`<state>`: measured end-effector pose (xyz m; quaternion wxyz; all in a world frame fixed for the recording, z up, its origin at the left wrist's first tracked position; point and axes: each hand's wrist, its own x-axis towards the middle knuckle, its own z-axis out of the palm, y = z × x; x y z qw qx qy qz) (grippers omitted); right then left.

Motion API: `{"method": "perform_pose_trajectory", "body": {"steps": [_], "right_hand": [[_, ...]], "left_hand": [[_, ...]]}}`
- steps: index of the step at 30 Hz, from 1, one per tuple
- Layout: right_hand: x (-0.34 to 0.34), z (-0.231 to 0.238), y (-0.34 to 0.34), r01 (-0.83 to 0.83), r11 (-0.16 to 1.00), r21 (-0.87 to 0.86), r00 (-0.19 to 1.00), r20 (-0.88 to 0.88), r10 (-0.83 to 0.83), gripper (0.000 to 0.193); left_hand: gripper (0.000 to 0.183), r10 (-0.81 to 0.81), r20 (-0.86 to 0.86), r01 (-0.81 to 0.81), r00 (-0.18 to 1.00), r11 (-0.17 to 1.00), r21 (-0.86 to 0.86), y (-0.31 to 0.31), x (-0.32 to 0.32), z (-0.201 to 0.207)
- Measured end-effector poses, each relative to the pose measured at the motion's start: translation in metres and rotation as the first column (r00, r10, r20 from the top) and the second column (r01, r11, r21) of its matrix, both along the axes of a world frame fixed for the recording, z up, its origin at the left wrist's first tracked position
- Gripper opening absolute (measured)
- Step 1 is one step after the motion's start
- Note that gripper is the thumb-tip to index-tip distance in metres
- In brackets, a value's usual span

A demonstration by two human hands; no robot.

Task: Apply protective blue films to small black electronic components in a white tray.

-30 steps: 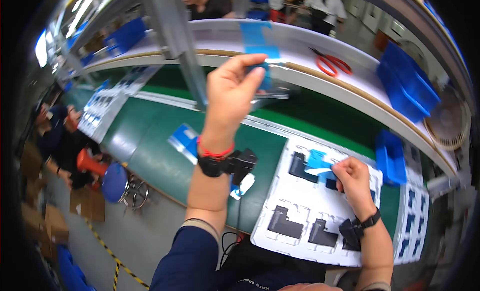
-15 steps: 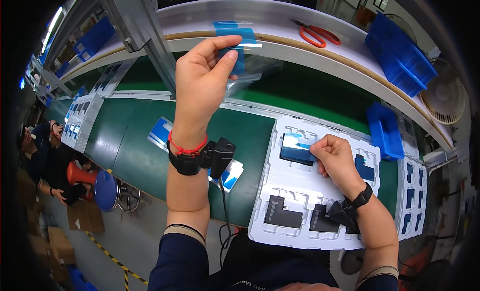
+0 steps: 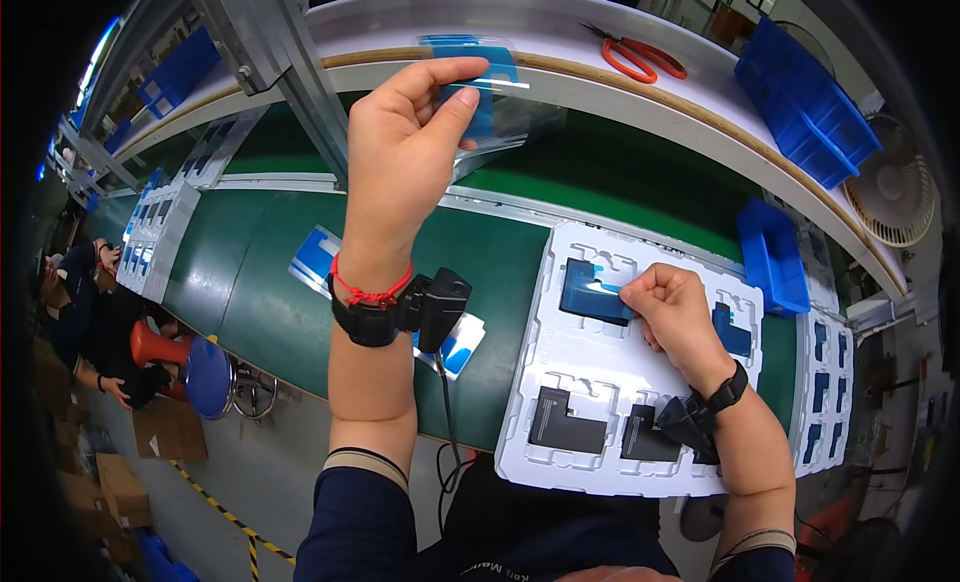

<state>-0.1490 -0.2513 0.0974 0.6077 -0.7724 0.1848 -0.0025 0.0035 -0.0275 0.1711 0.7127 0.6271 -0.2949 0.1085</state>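
In the head view, the left hand (image 3: pixel 405 147) is raised at the near edge of a white shelf (image 3: pixel 380 27), with thumb and index finger pinched on a clear-and-blue film sheet (image 3: pixel 483 117). The sheet hangs upright below the fingertips. A red cord (image 3: pixel 370 299) and a black strapped device (image 3: pixel 443 307) are worn on that wrist.

The right hand (image 3: pixel 672 307) is over a white moulded tray (image 3: pixel 575 357). Its thumb and index finger are drawn close together at the right end of a blue-filmed L-shaped piece (image 3: pixel 592 294), which lies in the tray's far left recess. The fingers cover the contact, so it cannot be told whether they pinch the film edge or only press on it.

A second blue-covered piece (image 3: pixel 735 332) lies to the right of that hand. In the near row, a black L-shaped piece (image 3: pixel 568 422) lies at the left, with another, partly covered by the right wrist device (image 3: pixel 688 420), beside it.

The tray rests on a green bench (image 3: pixel 235 262), near a blue bin (image 3: pixel 775 262). Blue-and-white sheets (image 3: pixel 317 257) lie farther left on the bench. Red-handled pliers (image 3: pixel 657 54) rest on the shelf. A co-worker (image 3: pixel 75 307) sits at far left.
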Motion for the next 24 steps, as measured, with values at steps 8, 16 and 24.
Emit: {"method": "perform_pose_trajectory", "body": {"steps": [8, 16, 24], "right_hand": [[0.0002, 0.0012, -0.0011, -0.006, 1.000, 0.007, 1.000, -0.010, 0.006, 0.011], [-0.0017, 0.0001, -0.0006, -0.007, 1.000, -0.009, 1.000, -0.001, 0.007, 0.010], [-0.0019, -0.0055, 0.0007, -0.004, 0.990, -0.144, 0.999, 0.035, 0.009, 0.009]], "left_hand": [[0.023, 0.010, 0.000, -0.010, 1.000, 0.999, 0.033, -0.0028, -0.0001, -0.0017], [0.021, 0.010, 0.031, -0.010, 0.999, 1.000, 0.019, -0.0050, 0.0001, -0.0033], [0.022, 0.012, 0.006, -0.012, 1.000, 0.998, 0.065, -0.0050, -0.0029, -0.0003]]}}
